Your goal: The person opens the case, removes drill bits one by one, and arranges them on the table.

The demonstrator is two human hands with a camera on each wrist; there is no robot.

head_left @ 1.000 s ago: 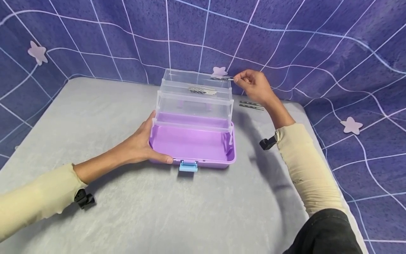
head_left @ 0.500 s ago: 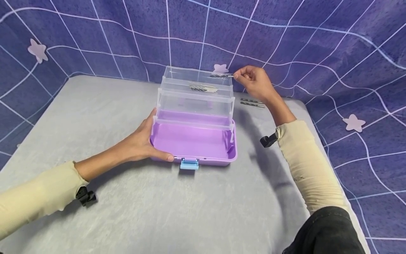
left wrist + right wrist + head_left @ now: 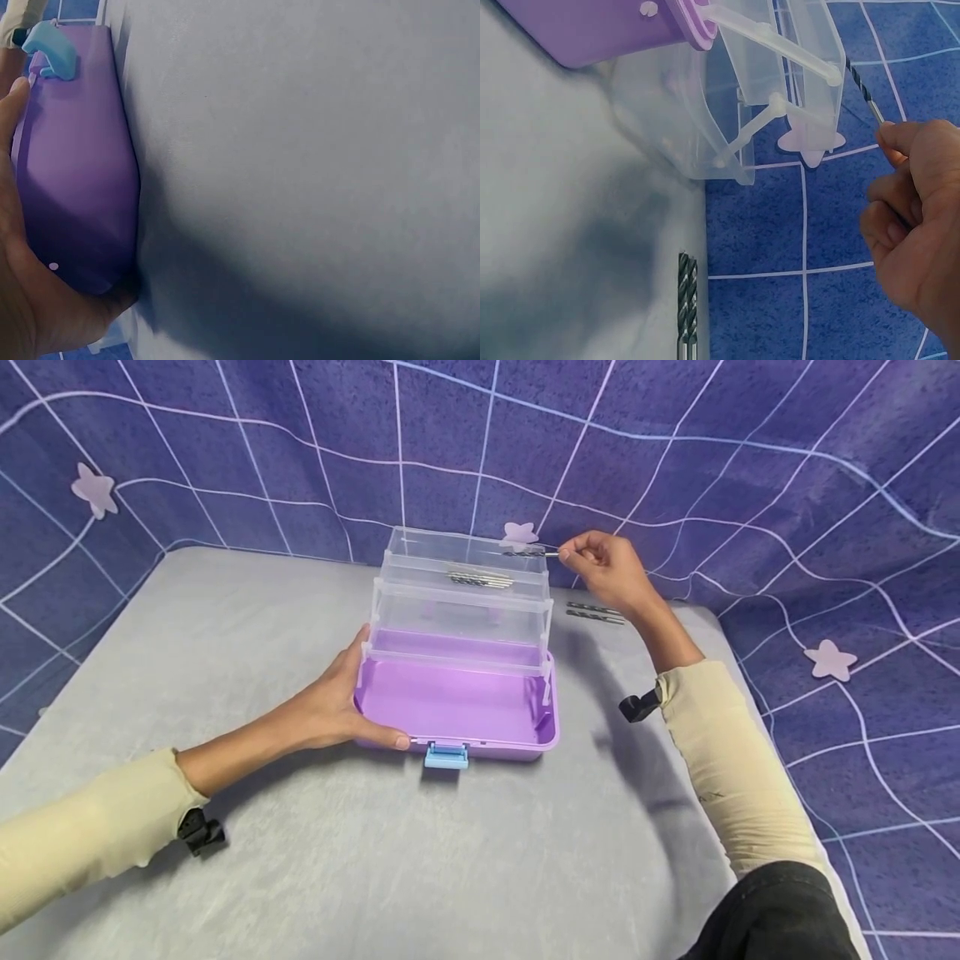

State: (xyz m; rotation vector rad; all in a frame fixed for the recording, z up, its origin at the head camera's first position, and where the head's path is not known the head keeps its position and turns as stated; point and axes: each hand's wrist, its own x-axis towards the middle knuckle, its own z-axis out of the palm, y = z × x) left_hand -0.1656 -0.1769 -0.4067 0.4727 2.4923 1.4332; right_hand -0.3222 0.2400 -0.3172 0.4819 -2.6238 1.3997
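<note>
On the grey counter (image 3: 480,860), the purple box (image 3: 457,703) is being gripped at its near left corner by the left hand (image 3: 333,703). At far right, a drill bit (image 3: 866,96) is being pinched by the right hand (image 3: 609,567) beside the right end of the far clear tray (image 3: 420,558). More bits (image 3: 480,581) are being contained by the clear trays; two loose bits (image 3: 595,613) are being supported by the counter, right of the box.

Bright head view; dimmer wrist views; soft shadows cross the table (image 3: 465,852).

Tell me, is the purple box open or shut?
Open. You can look straight into the purple box, and its clear trays stand raised in steps.
</note>
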